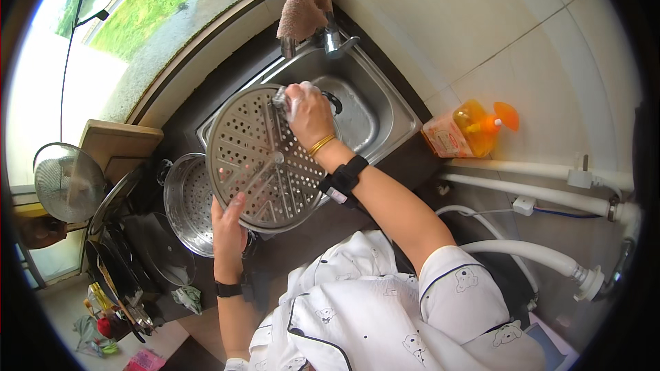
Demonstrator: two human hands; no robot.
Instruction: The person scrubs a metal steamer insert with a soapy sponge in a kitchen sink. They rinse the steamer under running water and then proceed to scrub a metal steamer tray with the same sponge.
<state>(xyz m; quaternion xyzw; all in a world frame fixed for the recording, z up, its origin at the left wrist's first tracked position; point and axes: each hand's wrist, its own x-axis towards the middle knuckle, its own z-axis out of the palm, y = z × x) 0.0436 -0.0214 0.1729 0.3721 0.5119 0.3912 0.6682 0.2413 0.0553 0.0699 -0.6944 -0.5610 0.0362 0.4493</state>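
Observation:
My left hand (229, 226) grips the lower left rim of a round stainless steel steamer tier (258, 165), thumb on its perforated face. The tier is tilted, with its perforated face towards me, over the near left part of the steel sink (376, 108). In my right hand (309, 118) is a metal scouring pad (280, 99), pressed against the tier's upper right part; white suds cover the fingers. A black handle (334, 102) shows just beyond that hand. Left of the tier stands a second perforated steamer pot (188, 201), partly hidden behind it.
A pink cloth (307, 7) drapes over the faucet (331, 41). An orange pump bottle (464, 129) stands right of the sink, by white pipes (536, 193). To the left are a mesh strainer (69, 180), a wooden cutting board (118, 139), and pans and lids (160, 247).

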